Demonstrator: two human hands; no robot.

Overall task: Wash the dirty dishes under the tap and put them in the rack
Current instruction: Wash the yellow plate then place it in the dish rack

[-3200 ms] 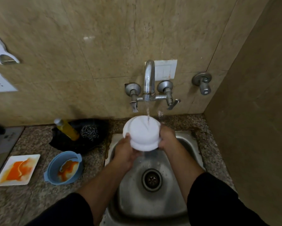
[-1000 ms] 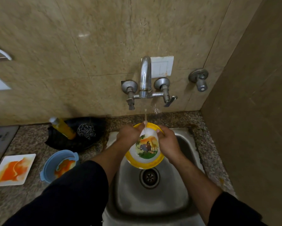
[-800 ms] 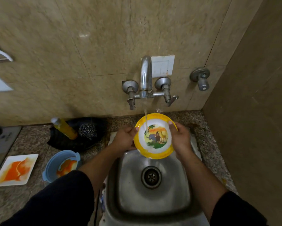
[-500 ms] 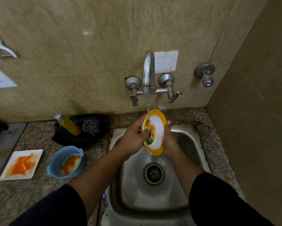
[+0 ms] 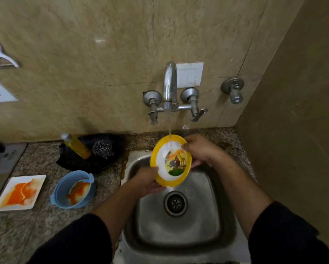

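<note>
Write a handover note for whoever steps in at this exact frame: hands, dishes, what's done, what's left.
Left hand: grip on the lower-left rim of the yellow-rimmed cartoon plate.
Right hand: grip on its upper-right rim.
The plate is tilted over the steel sink, with the stream from the running tap hitting its top edge; its face looks clean.
On the counter to the left, unwashed: blue bowl and white square plate, both smeared orange.
Soap bottle and steel scrubber sit in the black tray behind them.
No rack in view.
Left: finish rinsing, rack the plate, wash the other two.
</note>
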